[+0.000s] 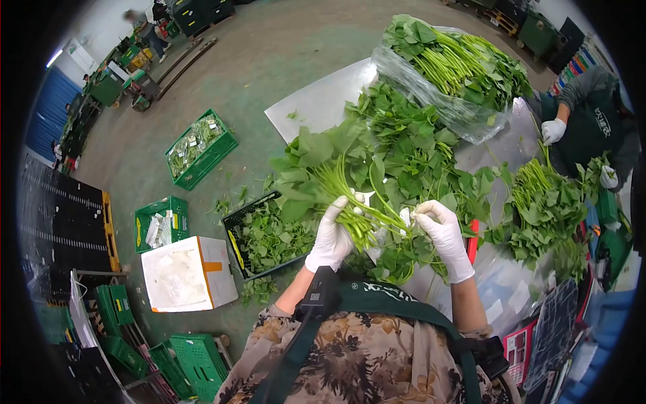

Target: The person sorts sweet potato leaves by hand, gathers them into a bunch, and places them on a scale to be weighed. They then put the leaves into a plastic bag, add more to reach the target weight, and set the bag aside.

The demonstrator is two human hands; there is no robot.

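Note:
My left hand (333, 239), in a white glove, is wrapped round a bunch of leafy green stems (336, 182). The leaves point up and away to the left, and the cut stem ends lie to the right of my fingers. My right hand (443, 236), gloved too, is closed in a pinch beside those stem ends, close to a small white piece (405, 217). What the pinch holds, I cannot tell. Beneath both hands, loose leafy greens (417, 148) cover much of the metal table (323, 94).
A clear plastic bag (437, 101) of greens lies at the far side of the table. At the right, a co-worker's gloved hand (554, 131) is beside more bunches (545, 202). A black crate (269, 239) of leaves, a white foam box (178, 273) and green crates (202, 149) stand at the left.

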